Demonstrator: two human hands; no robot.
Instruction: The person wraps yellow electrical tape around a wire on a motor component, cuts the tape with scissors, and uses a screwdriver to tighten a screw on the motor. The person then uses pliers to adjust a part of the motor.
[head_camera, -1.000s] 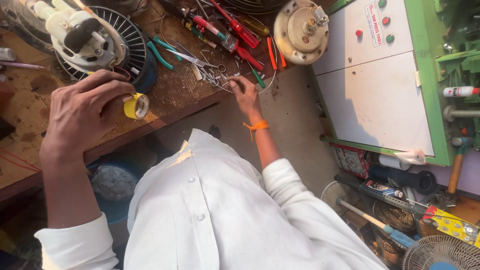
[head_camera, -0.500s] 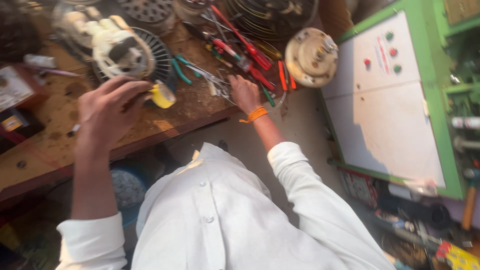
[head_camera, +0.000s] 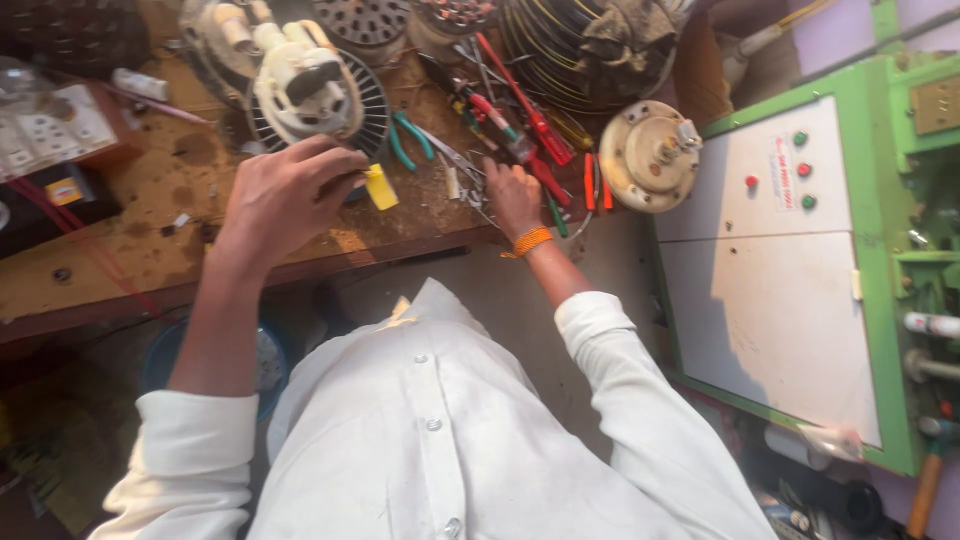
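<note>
looking down over my white shirt, i see my left hand curled around a small yellow roll of tape, thumb and fingertips pinching it just off the edge of the round ribbed fan motor that sits beyond the knuckles. my right hand lies flat-ish among the tools, fingers bent down into a tangle of thin wire and metal bits; i cannot tell whether it grips anything, since the fingertips are hidden under the hand. an orange band circles that wrist. green-handled pliers lie between the two hands, just past the tape, and red screwdrivers fan out beyond the right fingers. a round cream motor cover rests to the outside of the right hand, near the workbench edge.

to do this well, i judge the tape should stay pinched lightly with its loose end facing the right fingers, so they can pick the end without fumbling. keeping the left wrist low over the bench should steady it, clear of the motor's ribs.
</note>
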